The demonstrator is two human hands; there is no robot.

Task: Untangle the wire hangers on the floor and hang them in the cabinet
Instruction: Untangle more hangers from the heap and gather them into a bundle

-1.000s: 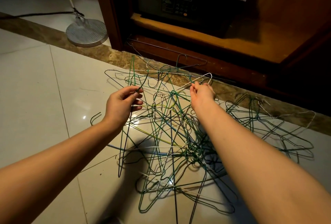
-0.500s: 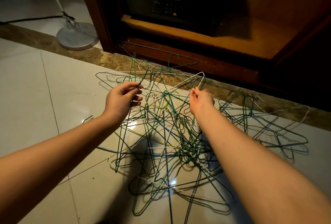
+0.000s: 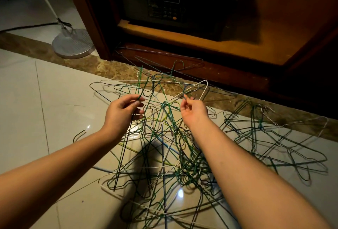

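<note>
- Left hand (image 3: 122, 113): fingers curled, pinching green hanger (image 3: 139, 84); its long wire runs back toward the person.
- Right hand (image 3: 193, 111): fingertips pinch white hanger (image 3: 204, 89) (corner points at the cabinet (image 3: 91, 18)).
- Tangle (image 3: 170, 155) lies on the floor under both hands, equally near each.

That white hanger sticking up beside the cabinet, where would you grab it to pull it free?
Take the white hanger at its raised corner, coming from above: that bend stands clear of the pile, while its lower wires seem to run under green ones. The right hand pinches it just below there.
</note>
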